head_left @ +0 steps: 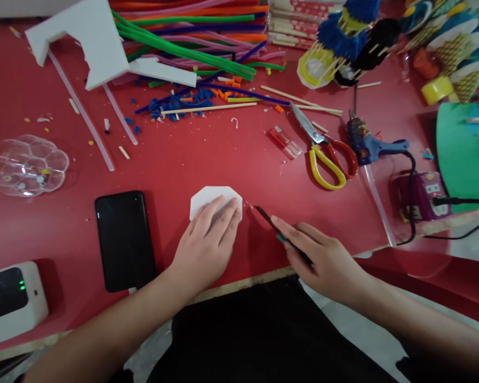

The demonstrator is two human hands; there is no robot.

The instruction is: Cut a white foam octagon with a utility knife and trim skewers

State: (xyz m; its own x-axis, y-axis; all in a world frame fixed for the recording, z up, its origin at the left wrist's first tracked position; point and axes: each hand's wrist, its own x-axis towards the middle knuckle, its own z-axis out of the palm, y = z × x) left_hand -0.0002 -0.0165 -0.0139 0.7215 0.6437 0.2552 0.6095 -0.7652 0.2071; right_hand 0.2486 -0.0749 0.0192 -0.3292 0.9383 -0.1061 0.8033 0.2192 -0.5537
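My left hand (207,236) lies flat over a white, many-sided piece of foam board (211,194), with its fingers stretched out and pressing it to the table. The lower part of the piece is hidden beneath the palm. A craft knife (265,215) with a narrow dark blade is in my right hand (323,258), whose fingers are closed round the handle and index finger runs along it. The blade tip points up and left, just right of the foam piece and apart from it. Tiny white scraps lie near the tip.
Scissors (323,146), a red plastic case (285,141) and a glue gun (369,141) lie at right. A phone (123,239) and white device (16,300) sit at left. Pipe cleaners (183,48), cut foam board (99,42) and a clear tray (27,165) lie beyond.
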